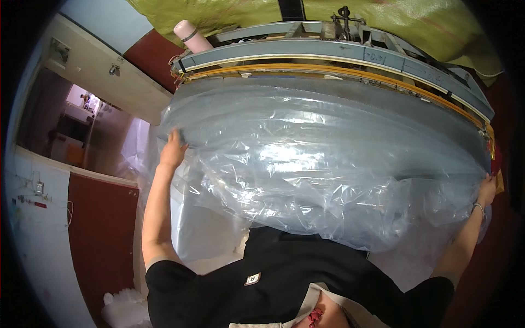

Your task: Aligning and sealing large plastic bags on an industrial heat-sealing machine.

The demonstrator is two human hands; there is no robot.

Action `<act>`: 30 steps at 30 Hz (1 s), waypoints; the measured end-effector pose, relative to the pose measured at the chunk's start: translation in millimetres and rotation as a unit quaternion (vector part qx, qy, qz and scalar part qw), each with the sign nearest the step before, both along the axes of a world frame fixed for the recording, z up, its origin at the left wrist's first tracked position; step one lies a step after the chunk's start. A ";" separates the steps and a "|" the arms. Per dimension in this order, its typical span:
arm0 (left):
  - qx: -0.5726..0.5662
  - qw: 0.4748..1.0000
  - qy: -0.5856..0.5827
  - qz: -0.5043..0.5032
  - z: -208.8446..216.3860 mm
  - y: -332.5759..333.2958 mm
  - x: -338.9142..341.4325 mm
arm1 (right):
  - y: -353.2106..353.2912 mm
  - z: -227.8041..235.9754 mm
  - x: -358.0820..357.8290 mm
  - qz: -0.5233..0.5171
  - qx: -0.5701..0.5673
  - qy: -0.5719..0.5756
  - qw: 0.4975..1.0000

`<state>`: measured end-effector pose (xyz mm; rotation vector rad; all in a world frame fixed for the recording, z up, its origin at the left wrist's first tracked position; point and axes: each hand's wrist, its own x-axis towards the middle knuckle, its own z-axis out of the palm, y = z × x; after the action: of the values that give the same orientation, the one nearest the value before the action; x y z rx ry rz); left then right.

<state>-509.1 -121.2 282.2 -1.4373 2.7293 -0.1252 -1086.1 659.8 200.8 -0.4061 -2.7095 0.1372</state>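
A wide sheet of clear plastic film (295, 156) lies over a grey work surface (229, 85) and hangs in shiny folds toward me. Both my arms are spread wide. At the film's left edge my left hand (174, 150) grips the plastic, the thumb pointing inward. Far to the right, my right hand (486, 188), with a bracelet at the wrist, is closed on the film's other edge; part of its fingers is hidden. Between the hands the film looks fairly smooth toward the back and crumpled nearer my body.
Behind the surface runs a grey metal frame (339, 53) with an orange strip (284, 66) and a dark metal fitting (345, 22). A pink bottle (191, 37) stands at its left end. Yellow-green sheeting (229, 13) hangs behind. At left are a door (104, 63) and a plastic bag (126, 309).
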 end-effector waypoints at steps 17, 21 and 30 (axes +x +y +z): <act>0.072 0.924 0.186 -0.327 -24.9 3.0 -165.2 | 1.6 2.4 6.6 -0.001 -0.033 0.013 0.999; 0.014 0.921 0.276 -0.276 -38.5 3.9 -184.2 | 19.5 -2.5 5.1 0.056 -0.126 0.058 0.989; -0.053 0.920 0.311 -0.231 -49.7 11.7 -196.8 | 49.1 2.1 32.2 0.084 -0.473 0.170 0.860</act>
<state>-705.8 -109.5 232.5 -0.9236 3.5943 0.2092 -1054.0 708.9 203.0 -0.3478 -2.1335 1.4663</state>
